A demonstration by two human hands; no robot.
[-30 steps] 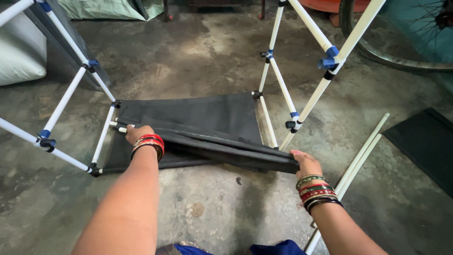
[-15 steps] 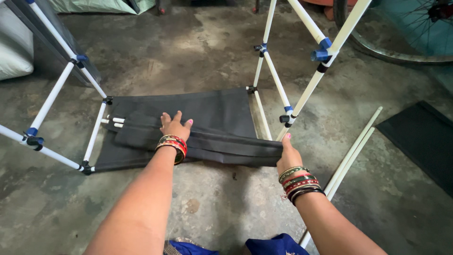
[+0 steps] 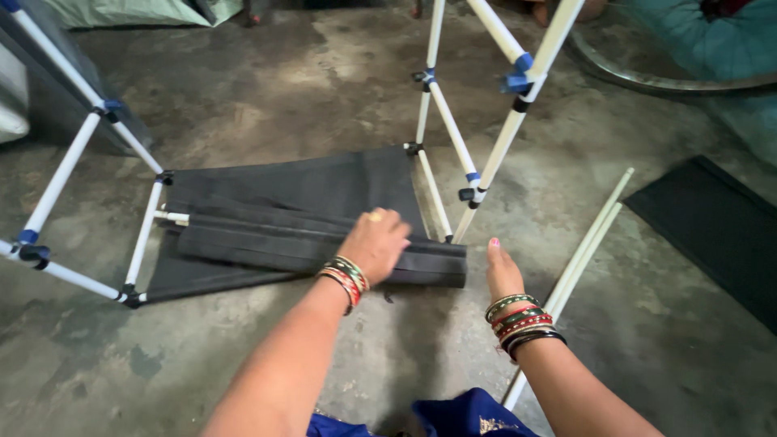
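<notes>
Hands: left hand (image 3: 374, 241) flat, fingers curled, pressing folded black fabric panel (image 3: 324, 247); right hand (image 3: 502, 271) open, empty, beside the panel's end, above concrete floor (image 3: 243, 105).

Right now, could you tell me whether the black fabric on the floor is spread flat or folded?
Partly folded. The black fabric lies flat at the back, but its near edge is doubled into a long band under the left hand.

No packages, labels, signs or screens are to be seen anywhere around the fingers.
</notes>
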